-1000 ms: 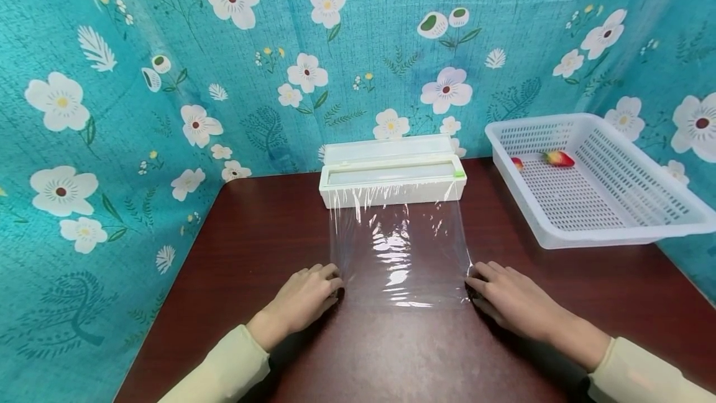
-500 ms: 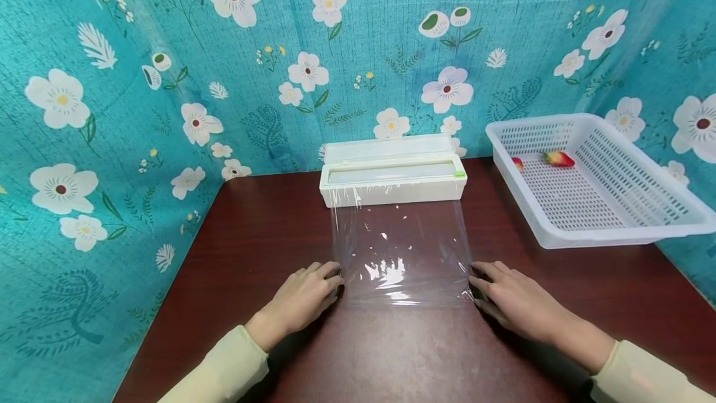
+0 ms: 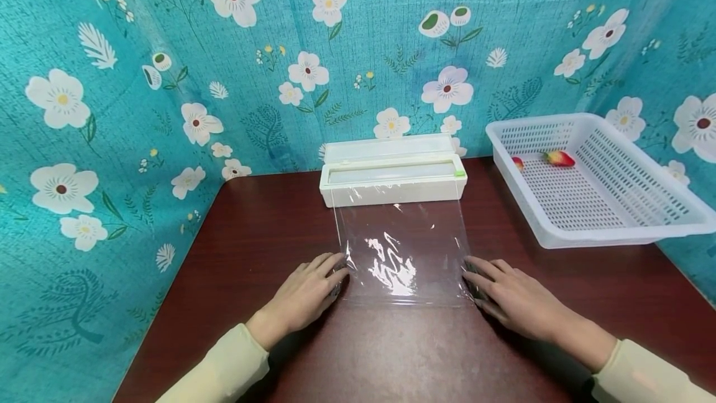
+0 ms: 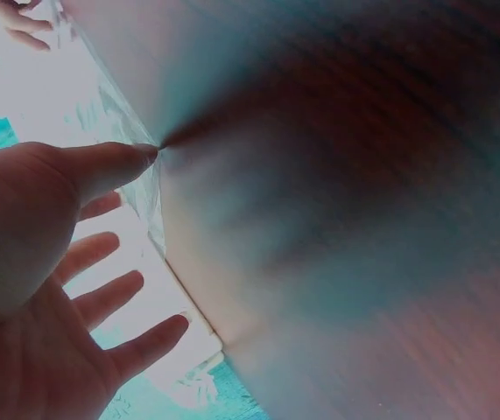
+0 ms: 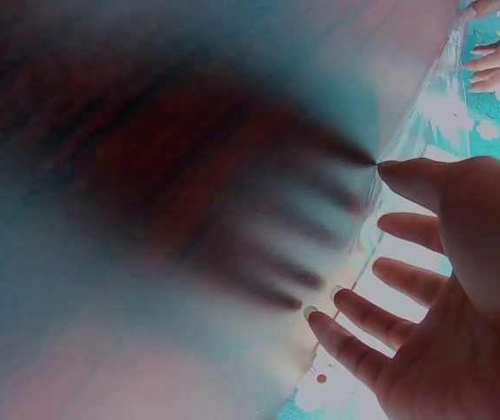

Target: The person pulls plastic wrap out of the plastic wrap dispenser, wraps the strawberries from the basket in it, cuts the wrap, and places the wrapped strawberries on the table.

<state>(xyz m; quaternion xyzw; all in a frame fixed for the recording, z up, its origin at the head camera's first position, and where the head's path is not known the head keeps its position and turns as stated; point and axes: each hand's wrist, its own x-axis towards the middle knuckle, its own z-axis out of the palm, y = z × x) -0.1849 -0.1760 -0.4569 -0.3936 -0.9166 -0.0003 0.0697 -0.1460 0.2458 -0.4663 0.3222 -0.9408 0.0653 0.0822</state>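
Clear cling film (image 3: 391, 254) stretches over the table from a white cling film dispenser box (image 3: 394, 191), its lid raised at the back. At the film's near left corner my left hand (image 3: 304, 294) rests, its thumb (image 4: 114, 166) touching the film's edge against the table. Its other fingers (image 4: 149, 346) are spread and fairly straight. My right hand (image 3: 517, 300) lies at the near right corner in a similar way, with the thumb (image 5: 411, 179) on the edge and fingers (image 5: 350, 346) extended. Bright glare covers the film's middle.
A white perforated plastic basket (image 3: 615, 235) stands at the right, with a strawberry-like red and yellow fruit (image 3: 559, 158) and another red piece (image 3: 518, 163) inside. A floral teal curtain (image 3: 358, 48) hangs behind the dark red-brown table (image 3: 252, 229).
My left fingers have shifted slightly forward and to the right along the film's edge. The right fingers have moved a little forward. The film's wrinkles near the box have smoothed and its glare has shifted.
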